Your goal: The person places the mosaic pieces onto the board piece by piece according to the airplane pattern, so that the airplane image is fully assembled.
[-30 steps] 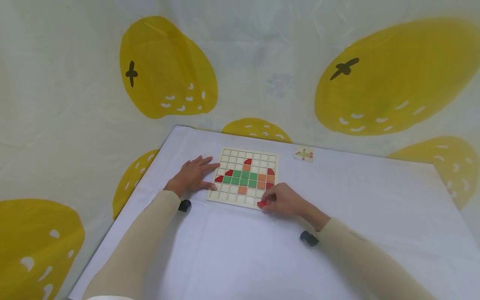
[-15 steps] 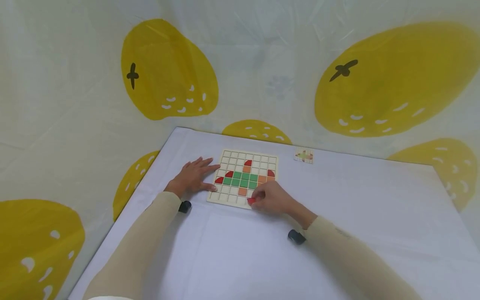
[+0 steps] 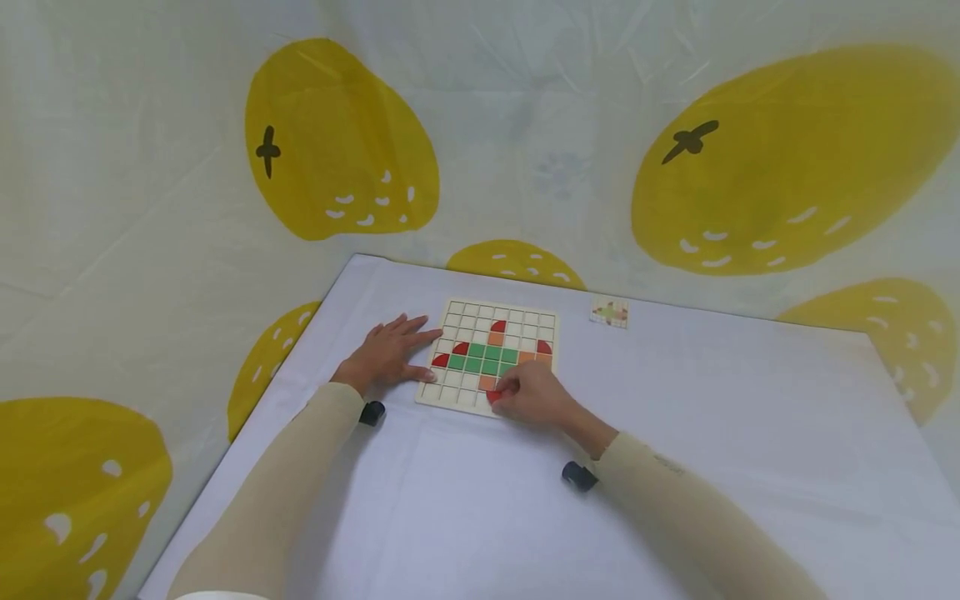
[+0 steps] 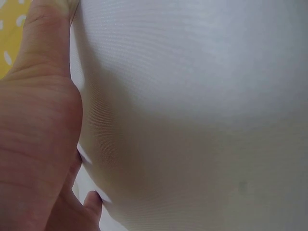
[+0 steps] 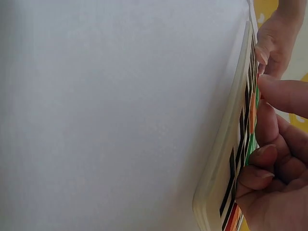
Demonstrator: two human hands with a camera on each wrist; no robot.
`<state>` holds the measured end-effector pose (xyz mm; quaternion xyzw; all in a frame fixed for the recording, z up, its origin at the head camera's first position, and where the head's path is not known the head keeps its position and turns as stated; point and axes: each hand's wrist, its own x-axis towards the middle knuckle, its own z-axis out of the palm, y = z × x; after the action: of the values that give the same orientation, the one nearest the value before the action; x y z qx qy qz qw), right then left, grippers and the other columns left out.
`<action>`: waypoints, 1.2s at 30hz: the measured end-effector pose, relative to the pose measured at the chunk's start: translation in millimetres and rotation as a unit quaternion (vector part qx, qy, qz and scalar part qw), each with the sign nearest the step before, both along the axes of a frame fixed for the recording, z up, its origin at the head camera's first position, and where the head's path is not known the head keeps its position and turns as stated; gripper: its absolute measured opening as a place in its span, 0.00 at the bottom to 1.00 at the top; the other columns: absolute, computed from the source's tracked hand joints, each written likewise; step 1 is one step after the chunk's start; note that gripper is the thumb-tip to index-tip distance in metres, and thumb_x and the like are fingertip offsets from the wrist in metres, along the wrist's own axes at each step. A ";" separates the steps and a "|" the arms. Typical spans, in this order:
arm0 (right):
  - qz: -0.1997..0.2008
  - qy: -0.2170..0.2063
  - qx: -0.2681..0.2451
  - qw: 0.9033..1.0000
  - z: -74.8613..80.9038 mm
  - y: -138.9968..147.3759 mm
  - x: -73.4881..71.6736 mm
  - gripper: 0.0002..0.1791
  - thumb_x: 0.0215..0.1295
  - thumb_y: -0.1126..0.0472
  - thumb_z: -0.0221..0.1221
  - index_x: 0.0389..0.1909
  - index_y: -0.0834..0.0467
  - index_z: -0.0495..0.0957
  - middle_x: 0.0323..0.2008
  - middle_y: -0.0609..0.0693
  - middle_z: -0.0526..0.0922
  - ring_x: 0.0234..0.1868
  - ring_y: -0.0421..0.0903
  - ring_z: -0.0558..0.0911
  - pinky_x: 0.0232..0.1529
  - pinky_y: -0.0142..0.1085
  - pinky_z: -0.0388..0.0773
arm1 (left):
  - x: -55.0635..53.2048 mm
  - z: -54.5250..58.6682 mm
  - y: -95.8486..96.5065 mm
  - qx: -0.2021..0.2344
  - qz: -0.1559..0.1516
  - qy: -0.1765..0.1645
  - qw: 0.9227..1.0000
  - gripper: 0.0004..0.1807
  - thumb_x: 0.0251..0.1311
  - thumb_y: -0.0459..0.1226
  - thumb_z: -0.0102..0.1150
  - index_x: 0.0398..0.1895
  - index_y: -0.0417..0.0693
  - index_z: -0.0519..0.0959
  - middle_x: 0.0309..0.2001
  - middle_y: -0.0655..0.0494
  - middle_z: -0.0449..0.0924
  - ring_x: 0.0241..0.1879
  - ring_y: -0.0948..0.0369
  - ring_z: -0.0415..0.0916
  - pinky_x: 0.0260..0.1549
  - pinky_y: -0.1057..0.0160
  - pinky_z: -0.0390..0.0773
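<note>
A cream grid board [image 3: 450,394] lies on the white-covered table. Green squares [image 3: 489,359] fill its middle, with orange squares [image 3: 496,339] and red quarter-round pieces [image 3: 461,348] around them. My right hand [image 3: 534,395] pinches another red piece [image 3: 493,397] by the board's near side, just below an orange square. Part of the pattern on the right is hidden under this hand. With fingers spread, my left hand [image 3: 386,352] rests at the board's left edge. The left wrist view shows mostly this hand's thumb side [image 4: 38,130] and the cloth. In the right wrist view, curled fingers [image 5: 264,178] are over the board.
A small pattern card [image 3: 610,311] lies near the table's back edge, right of the board. Dark wrist cameras [image 3: 579,476] hang under both sleeves. A curtain [image 3: 525,125] with yellow fruit prints stands behind the white tabletop [image 3: 735,400].
My right hand has moved left along the board's near side with the red piece, from the near right corner to below the lower orange square. The left hand has stayed in place.
</note>
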<state>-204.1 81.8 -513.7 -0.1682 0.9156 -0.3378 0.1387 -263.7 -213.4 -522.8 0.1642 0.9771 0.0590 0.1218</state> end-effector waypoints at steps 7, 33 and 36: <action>-0.011 0.002 -0.002 1.000 0.6 -6.1 4.4 0.11 0.57 0.57 0.77 0.40 0.55 0.91 0.24 0.45 0.82 0.33 0.44 0.78 0.32 0.32 0.76 | -1.3 -0.1 2.2 0.000 -0.002 -0.003 1.000 0.51 0.57 0.68 0.65 0.82 0.80 0.53 0.87 0.59 0.45 0.86 0.45 0.39 0.81 0.32 0.46; -0.041 0.028 0.041 0.998 -3.0 -20.0 11.8 0.10 0.59 0.53 0.76 0.33 0.52 0.85 0.22 0.47 0.78 0.28 0.45 0.75 0.30 0.34 0.70 | 1.0 0.8 2.5 0.011 -0.008 -0.004 1.000 0.51 0.56 0.69 0.65 0.82 0.80 0.54 0.87 0.59 0.45 0.86 0.45 0.38 0.81 0.33 0.45; -0.049 0.028 0.044 0.997 -2.4 -21.2 11.9 0.11 0.59 0.52 0.76 0.33 0.51 0.85 0.23 0.46 0.79 0.29 0.45 0.76 0.31 0.34 0.72 | 0.7 1.2 2.0 0.015 -0.007 -0.003 1.000 0.51 0.56 0.69 0.65 0.82 0.81 0.54 0.87 0.59 0.45 0.86 0.45 0.38 0.81 0.33 0.45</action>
<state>-192.2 60.7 -516.2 -0.1264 0.9401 -0.2990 0.1039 -263.0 -211.4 -521.7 0.1728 0.9746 0.0728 0.1228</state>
